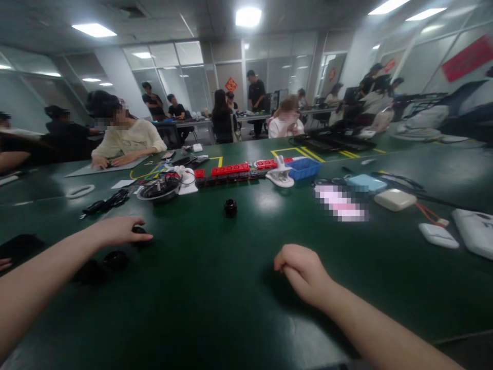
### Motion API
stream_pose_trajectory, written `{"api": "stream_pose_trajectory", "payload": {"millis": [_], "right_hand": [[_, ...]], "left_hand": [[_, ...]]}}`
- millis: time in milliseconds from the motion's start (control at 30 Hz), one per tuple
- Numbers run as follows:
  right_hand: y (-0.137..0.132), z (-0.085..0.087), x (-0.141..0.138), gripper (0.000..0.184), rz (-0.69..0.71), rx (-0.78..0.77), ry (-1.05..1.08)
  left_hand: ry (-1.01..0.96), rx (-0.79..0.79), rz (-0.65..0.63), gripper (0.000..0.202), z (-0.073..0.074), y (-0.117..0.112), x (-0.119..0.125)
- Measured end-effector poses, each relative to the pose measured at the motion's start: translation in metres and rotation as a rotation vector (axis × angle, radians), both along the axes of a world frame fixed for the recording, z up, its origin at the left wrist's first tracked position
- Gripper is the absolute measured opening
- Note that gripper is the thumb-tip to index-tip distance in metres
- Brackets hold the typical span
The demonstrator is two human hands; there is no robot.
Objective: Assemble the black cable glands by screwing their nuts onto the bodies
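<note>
My left hand [117, 230] reaches out over the left side of the green table. Its thumb and fingers are around a small black round part [138, 230], mostly covered by the hand. Close to that wrist lie another black round part [116, 260] and a dark lump [90, 271], whose kind I cannot make out. A similar black ring-shaped part [230, 207] stands by itself farther forward, between my hands. On the right, my right hand [302, 270] rests on the table with its fingers curled in, and nothing shows in it.
Across the table's middle stand a metal bowl [158, 191] with cables, a row of red blocks [231, 169], a white stand [281, 174] and a blue bin [304, 168]. At right lie a beige box [395, 199] and a white case [438, 235]. A person [127, 131] sits opposite.
</note>
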State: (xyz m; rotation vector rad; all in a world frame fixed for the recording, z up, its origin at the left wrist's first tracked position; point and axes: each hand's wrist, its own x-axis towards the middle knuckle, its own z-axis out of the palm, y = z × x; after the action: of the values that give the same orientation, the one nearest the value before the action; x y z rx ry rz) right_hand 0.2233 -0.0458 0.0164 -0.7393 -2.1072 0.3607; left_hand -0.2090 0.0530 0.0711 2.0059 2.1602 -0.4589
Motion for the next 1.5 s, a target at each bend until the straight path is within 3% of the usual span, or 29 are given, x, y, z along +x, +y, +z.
{"api": "stream_pose_trajectory", "payload": {"millis": [133, 267, 367, 467, 633, 833, 1100, 1333, 1500], "right_hand": [[0.0, 0.0, 0.0, 0.02, -0.021, -0.03, -0.023], [0.0, 0.001, 0.002, 0.02, -0.041, -0.068, -0.051], [-0.001, 0.002, 0.002, 0.02, -0.05, -0.076, -0.057], [0.0, 0.004, 0.001, 0.02, -0.052, -0.08, -0.07], [-0.001, 0.004, 0.0, 0.02, -0.058, -0.102, -0.092], [-0.001, 0.003, 0.0, 0.02, -0.069, -0.137, -0.12], [-0.003, 0.002, -0.001, 0.021, -0.04, -0.131, -0.134], [-0.003, 0.001, -0.002, 0.021, -0.045, -0.137, -0.126], [-0.005, 0.003, -0.002, 0.021, -0.042, -0.128, -0.112]], "left_hand": [[0.12, -0.065, 0.047, 0.073, -0.008, 0.011, -0.016], [0.191, -0.099, 0.057, 0.049, -0.015, 0.016, -0.029], [0.111, -0.141, 0.032, 0.038, -0.02, 0.018, -0.035], [-0.025, -0.176, 0.035, 0.045, -0.022, 0.021, -0.036], [-0.11, -0.16, 0.038, 0.05, -0.018, 0.025, -0.02], [-0.073, -0.151, 0.004, 0.04, -0.013, 0.022, 0.007], [-0.072, -0.171, -0.009, 0.033, -0.017, 0.024, 0.006], [-0.079, -0.189, -0.075, 0.035, -0.011, 0.016, 0.028], [-0.09, -0.074, -0.115, 0.034, -0.011, 0.007, 0.046]]}}
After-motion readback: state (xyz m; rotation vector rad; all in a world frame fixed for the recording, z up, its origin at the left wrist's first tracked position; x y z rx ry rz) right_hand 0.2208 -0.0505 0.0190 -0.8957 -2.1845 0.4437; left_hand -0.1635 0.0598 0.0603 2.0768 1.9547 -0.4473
